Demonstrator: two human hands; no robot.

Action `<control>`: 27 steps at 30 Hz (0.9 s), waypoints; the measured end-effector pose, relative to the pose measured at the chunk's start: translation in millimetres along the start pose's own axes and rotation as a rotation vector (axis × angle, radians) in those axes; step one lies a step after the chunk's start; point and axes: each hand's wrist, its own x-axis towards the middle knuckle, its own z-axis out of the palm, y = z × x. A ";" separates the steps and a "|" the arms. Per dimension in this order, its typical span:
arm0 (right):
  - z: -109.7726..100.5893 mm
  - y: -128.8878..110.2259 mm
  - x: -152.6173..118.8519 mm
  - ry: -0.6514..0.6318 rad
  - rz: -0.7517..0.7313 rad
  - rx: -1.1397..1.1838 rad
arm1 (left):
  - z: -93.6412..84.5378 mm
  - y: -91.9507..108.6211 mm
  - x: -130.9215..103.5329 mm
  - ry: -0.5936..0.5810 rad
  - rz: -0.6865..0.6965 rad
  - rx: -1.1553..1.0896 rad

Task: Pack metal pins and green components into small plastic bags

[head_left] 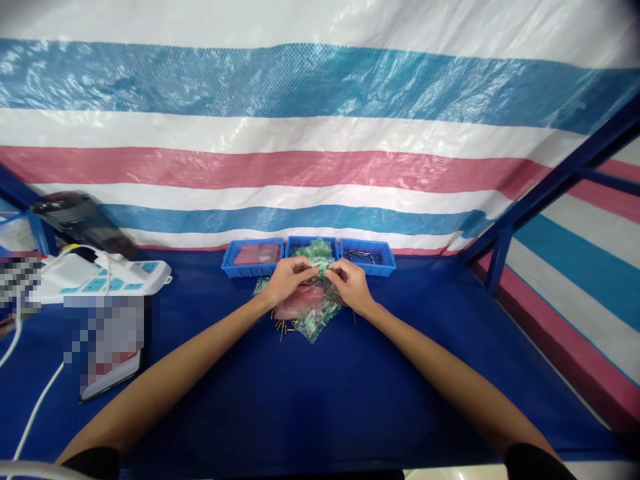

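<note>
Before the middle blue tray (300, 241), the left hand (286, 279) and right hand (351, 283) pinched one small green bag (323, 265) between closed fingertips, above the loose heap of bags (313, 313).

White power strip (100, 277) far left; striped tarp (320, 167) behind; blue table (310, 400).

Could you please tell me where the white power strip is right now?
The white power strip lies at the left of the blue table, left of the three blue trays.
</note>
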 end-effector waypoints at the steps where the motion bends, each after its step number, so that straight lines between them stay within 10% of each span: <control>1: -0.2 0.3 -1.4 -0.006 -0.005 0.002 | 0.2 0.0 -0.6 0.001 0.009 0.024; 27: 4.8 11.8 -19.8 -0.094 -0.065 -0.093 | 9.6 -3.1 -5.2 -0.042 -0.033 -0.036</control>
